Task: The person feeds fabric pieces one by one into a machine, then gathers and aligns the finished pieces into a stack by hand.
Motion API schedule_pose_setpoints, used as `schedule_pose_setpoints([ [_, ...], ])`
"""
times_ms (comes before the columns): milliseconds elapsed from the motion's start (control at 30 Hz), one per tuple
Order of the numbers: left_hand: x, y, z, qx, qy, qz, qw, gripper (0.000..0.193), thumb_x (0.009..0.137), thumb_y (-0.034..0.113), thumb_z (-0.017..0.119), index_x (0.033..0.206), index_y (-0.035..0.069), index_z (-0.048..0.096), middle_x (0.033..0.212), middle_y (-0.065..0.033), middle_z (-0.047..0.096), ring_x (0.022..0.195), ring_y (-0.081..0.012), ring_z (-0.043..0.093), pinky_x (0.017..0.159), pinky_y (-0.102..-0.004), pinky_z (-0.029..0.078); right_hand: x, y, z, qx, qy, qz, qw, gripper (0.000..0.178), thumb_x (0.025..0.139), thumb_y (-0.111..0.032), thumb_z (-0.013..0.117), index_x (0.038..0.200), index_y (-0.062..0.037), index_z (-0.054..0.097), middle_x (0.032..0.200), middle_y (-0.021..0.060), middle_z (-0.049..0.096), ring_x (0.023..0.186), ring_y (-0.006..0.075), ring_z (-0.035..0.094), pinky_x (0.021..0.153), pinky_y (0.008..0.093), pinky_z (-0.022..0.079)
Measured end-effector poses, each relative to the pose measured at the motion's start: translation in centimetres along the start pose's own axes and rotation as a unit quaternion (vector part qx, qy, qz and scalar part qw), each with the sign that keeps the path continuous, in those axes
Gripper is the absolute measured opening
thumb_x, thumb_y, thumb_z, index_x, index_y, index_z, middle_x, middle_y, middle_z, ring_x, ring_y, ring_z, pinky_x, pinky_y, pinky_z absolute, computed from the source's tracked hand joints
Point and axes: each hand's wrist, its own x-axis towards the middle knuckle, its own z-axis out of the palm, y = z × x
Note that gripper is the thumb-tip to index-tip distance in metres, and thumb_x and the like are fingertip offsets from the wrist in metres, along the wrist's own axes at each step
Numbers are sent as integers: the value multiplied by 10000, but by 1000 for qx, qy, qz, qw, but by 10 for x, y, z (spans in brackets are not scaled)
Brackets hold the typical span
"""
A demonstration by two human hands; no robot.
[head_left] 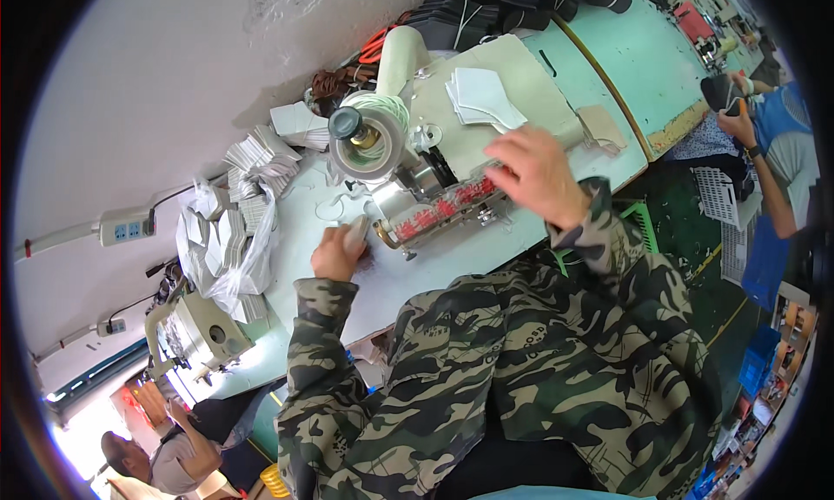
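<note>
My left hand (334, 255) is closed around a small white piece (355, 233) at the left end of the cream bench machine (452, 165). My right hand (540, 177) hovers over the machine's right part, its fingers loosely bent and apart, with nothing visible in them. Just beyond those fingertips, a small stack of flat white cut pieces (482, 96) lies on the machine's top plate. Between my hands runs a clear cover with red markings (443, 208) along the machine's front. A dark round knob (346, 123) tops its left side.
Bundles of white pieces (259, 157) and a full plastic bag (228, 239) stand left of the machine. Black stacked pieces (447, 20) lie behind it. A second machine (201, 333) stands further left. One person (174, 452) works at lower left, another (782, 126) at right.
</note>
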Motion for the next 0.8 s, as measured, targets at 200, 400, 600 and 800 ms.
schedule_pose_setpoints([
  [200, 3, -20, 11, -99, 37, -5, 994, 378, 724, 224, 770, 1067, 82, 696, 1034, -121, 637, 889, -335, 649, 774, -419, 521, -3, -11, 2, -13, 60, -21, 998, 366, 713, -201, 766, 1035, -82, 639, 1121, 86, 617, 1042, 293, 573, 873, 430, 439],
  [400, -15, 16, -3, -69, 137, 89, 984, 279, 701, 213, 789, 919, 72, 687, 907, -111, 624, 686, -311, 618, 648, -407, 507, 33, 20, -13, -131, 150, 20, 980, 526, 692, -188, 775, 1174, -73, 599, 1178, 126, 597, 1133, 328, 535, 924, 460, 425],
  [600, -31, 15, -56, -153, -71, -25, 985, 136, 795, 109, 659, 913, 42, 668, 830, -102, 667, 744, -270, 646, 709, -331, 500, -14, -42, 15, 202, -127, 61, 969, 378, 811, -273, 731, 1059, -7, 628, 876, 118, 691, 750, 254, 679, 651, 366, 519],
  [800, -10, 87, -93, -444, -193, 94, 870, 219, 891, 179, 615, 977, -21, 644, 813, -105, 650, 736, -154, 584, 707, -316, 482, -10, -67, 71, 492, -244, 243, 800, 285, 858, -254, 728, 943, 16, 686, 806, 141, 724, 728, 178, 706, 657, 288, 534],
])
